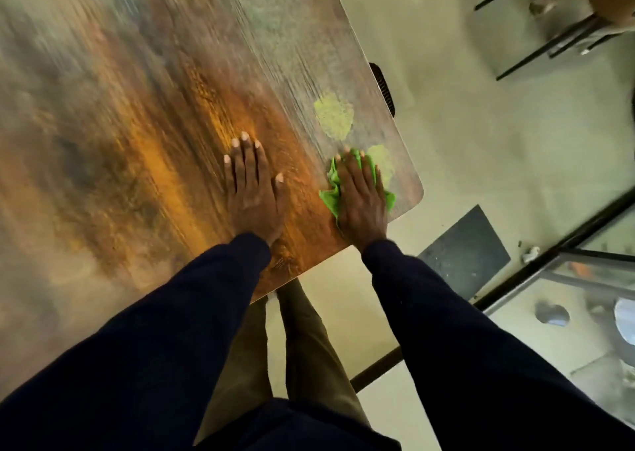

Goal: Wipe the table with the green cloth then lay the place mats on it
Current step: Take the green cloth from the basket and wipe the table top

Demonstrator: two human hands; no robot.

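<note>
Both hands lie flat on glossy wood-grain table, right hand pressing crumpled green cloth.

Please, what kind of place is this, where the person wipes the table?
Probably a small cafe or dining room, though I cannot be sure. A large wooden table stands on a pale floor, a chair with black metal legs is nearby, and a glass-fronted case stands to the right.
</note>
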